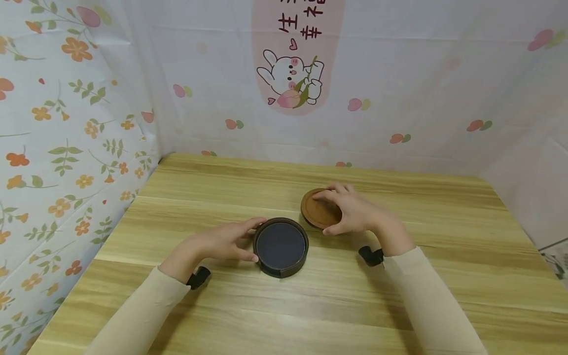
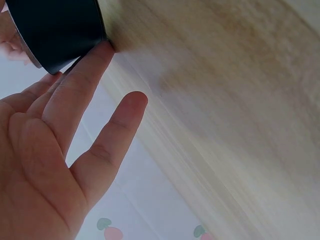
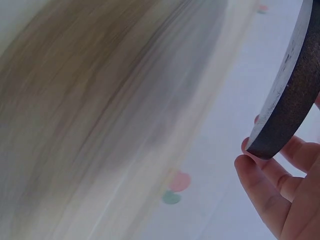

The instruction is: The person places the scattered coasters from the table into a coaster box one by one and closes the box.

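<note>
A black round coaster holder (image 1: 288,271) stands on the table, with a dark disc (image 1: 282,246) inside its rim and a slit at the front. My left hand (image 1: 226,240) spreads along its left side, fingertips at the wall. In the left wrist view straight fingers touch the holder (image 2: 60,30) while the thumb sticks out apart. Behind and to the right, my right hand (image 1: 355,211) holds a brown round disc (image 1: 320,209) by its edge. The right wrist view shows the disc (image 3: 290,95) tilted, with a thick dark edge, a scuffed pale underside and fingertips at its lower rim.
The wood-grain table (image 1: 248,315) reaches back to a white printed cloth (image 1: 399,88) with a rabbit drawing. A flowered cloth (image 1: 66,148) hangs along the left side. Black wrist mounts (image 1: 372,256) sit below both wrists.
</note>
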Tool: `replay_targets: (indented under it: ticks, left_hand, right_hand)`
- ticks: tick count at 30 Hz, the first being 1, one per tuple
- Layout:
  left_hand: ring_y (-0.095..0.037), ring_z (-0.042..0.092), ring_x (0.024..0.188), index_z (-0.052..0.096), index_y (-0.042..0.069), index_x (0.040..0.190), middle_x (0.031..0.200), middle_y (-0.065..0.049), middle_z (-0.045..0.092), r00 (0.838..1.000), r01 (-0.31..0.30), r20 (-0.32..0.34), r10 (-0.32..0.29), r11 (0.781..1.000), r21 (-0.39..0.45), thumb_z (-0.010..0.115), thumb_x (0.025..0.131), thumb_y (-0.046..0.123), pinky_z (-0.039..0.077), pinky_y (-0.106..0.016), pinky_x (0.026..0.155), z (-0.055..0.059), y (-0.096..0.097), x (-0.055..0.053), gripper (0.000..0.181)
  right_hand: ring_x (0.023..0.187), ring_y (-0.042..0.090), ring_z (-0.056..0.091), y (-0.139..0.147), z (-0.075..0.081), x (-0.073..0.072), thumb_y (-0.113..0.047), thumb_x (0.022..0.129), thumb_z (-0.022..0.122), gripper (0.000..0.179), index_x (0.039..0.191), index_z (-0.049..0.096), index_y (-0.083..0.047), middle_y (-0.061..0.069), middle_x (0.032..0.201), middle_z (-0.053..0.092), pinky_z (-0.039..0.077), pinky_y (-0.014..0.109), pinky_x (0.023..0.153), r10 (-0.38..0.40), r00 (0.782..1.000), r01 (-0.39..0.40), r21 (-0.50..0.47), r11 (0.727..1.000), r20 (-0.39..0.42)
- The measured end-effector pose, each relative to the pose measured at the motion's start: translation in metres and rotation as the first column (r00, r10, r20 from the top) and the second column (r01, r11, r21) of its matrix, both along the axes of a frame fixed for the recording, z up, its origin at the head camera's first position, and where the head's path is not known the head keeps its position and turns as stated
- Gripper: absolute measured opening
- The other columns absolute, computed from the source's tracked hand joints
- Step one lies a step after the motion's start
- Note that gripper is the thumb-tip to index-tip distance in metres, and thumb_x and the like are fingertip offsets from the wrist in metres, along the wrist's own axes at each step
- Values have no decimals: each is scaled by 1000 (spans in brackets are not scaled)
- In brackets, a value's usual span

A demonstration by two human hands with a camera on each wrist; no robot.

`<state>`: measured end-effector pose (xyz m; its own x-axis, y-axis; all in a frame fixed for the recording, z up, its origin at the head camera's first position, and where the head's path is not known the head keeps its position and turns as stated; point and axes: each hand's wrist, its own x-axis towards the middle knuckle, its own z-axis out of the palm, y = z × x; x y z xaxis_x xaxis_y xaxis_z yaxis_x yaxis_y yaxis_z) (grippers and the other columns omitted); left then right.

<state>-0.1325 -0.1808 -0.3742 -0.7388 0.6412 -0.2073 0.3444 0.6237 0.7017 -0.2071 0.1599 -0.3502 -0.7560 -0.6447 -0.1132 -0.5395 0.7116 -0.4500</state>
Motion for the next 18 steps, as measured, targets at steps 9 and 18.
replay_targets:
  ticks: [9, 18]
  left_hand:
    - [-32, 47, 140, 26, 13, 157, 154, -13, 44, 1000, 5, -8, -5, 1000, -12, 77, 87, 35, 34, -55, 116, 2, 0, 1, 89]
    - [-31, 44, 142, 25, 15, 158, 156, -11, 42, 1000, 0, 10, 0, 1000, -19, 76, 88, 36, 33, -54, 117, 3, 0, 1, 89]
  right_hand:
    - [140, 42, 30, -18, 3, 16, -37, 75, 86, 83, 147, 46, -28, 18, 156, 32, 43, 63, 102, 48, 999, -48, 4, 999, -25]
    - [137, 36, 33, -42, 0, 31, -38, 75, 85, 81, 146, 47, -30, 14, 156, 33, 46, 57, 101, 105, 994, -106, -24, 994, -5]
